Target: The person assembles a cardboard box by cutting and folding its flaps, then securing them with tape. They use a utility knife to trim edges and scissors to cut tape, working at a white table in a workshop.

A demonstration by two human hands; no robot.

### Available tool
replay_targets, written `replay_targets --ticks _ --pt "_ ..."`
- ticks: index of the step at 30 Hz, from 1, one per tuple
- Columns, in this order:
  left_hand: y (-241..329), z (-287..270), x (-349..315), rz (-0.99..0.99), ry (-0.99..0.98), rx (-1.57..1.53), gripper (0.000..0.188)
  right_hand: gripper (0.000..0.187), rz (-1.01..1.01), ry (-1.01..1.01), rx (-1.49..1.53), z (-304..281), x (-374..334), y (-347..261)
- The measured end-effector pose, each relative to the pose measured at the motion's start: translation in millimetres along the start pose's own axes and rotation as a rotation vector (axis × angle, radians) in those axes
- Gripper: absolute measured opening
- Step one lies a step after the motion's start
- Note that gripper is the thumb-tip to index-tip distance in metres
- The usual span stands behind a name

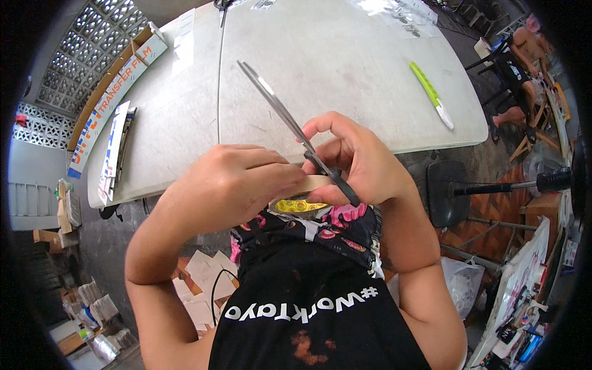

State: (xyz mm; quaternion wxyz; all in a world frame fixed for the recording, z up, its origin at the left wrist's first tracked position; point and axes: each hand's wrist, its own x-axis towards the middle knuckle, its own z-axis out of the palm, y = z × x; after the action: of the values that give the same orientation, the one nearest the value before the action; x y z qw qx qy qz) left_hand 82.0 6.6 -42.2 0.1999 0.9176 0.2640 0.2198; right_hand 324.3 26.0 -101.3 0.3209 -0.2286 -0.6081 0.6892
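Note:
A pair of scissors [274, 102] with long metal blades and dark handles is in my right hand [364, 157]. The blades lie close together and point up and to the left, over the table. Below them, my left hand [237, 179] grips a roll of beige tape [316, 182], its fingers closed at the roll's left edge. The roll's inner ring is yellow. My right thumb also rests against the roll, so both hands touch it, just in front of the table edge and above my lap. The left fingertips are partly hidden.
The white folding table [185, 123] spans the front. On it lie a green and white cutter [431, 95], clear plastic sheets [401, 15] and another dark-handled tool [222, 7]. A long carton [117, 92] stands at the left. A person [524, 68] sits at the far right.

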Motion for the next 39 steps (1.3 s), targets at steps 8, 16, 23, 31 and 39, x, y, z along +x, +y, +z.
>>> replay_targets --ticks 8,16,23,31,39 --pt "10 -11 16 0.268 -0.166 0.44 0.027 0.071 0.037 -0.076 -0.008 -1 8 -4" --pt "2 -16 15 0.216 -0.015 0.292 0.02 0.076 0.061 0.027 0.062 -10 -1 -4" --pt "-5 -5 18 0.199 0.035 0.179 0.033 0.075 0.057 0.001 0.153 -5 2 -3" --pt "2 -7 20 0.217 -0.044 0.248 0.023 0.074 0.085 0.012 0.085 -7 -2 -6" --pt "11 -7 24 0.297 -0.174 0.49 0.022 0.072 0.032 -0.052 0.058 -7 2 6"
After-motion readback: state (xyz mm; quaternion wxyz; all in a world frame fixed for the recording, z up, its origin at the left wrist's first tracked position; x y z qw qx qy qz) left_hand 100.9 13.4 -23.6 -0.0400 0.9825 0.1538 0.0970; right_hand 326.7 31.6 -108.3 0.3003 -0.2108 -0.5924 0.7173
